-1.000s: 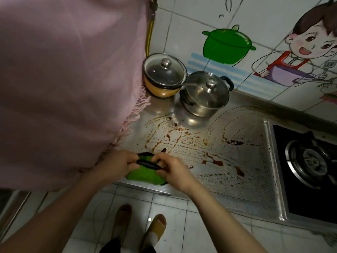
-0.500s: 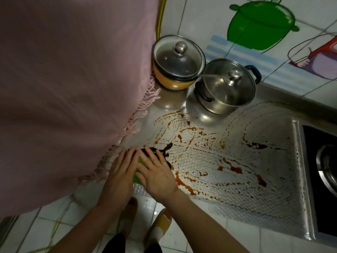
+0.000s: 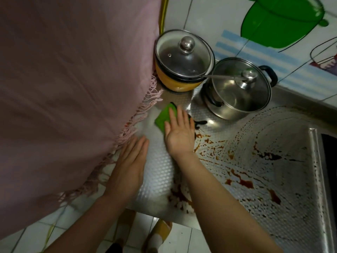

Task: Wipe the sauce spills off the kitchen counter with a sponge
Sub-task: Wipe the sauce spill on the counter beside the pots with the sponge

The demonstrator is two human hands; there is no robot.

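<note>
A green sponge [image 3: 162, 117] with a dark edge lies on the embossed metal counter [image 3: 160, 172], near the left end. My right hand [image 3: 179, 132] presses flat on it, fingers spread, covering its right part. Flat on the bare counter a little nearer to me rests my left hand [image 3: 130, 165], holding nothing. Brown-red sauce spills [image 3: 242, 181] streak the counter to the right of my right arm, with more smears [image 3: 268, 156] toward the stove. The strip between my hands looks clean.
A yellow pot [image 3: 179, 83] with a glass lid and a steel pot [image 3: 237, 90] stand at the back, just beyond the sponge. A pink fringed cloth [image 3: 73, 88] hangs over the left side. The stove edge [image 3: 326, 161] is at the right. Tiled floor and slippers show below.
My right hand has pushed the sponge away from me, from the front edge toward the pots, leaving a clean strip. My left hand came off the sponge and now lies flat on the counter.
</note>
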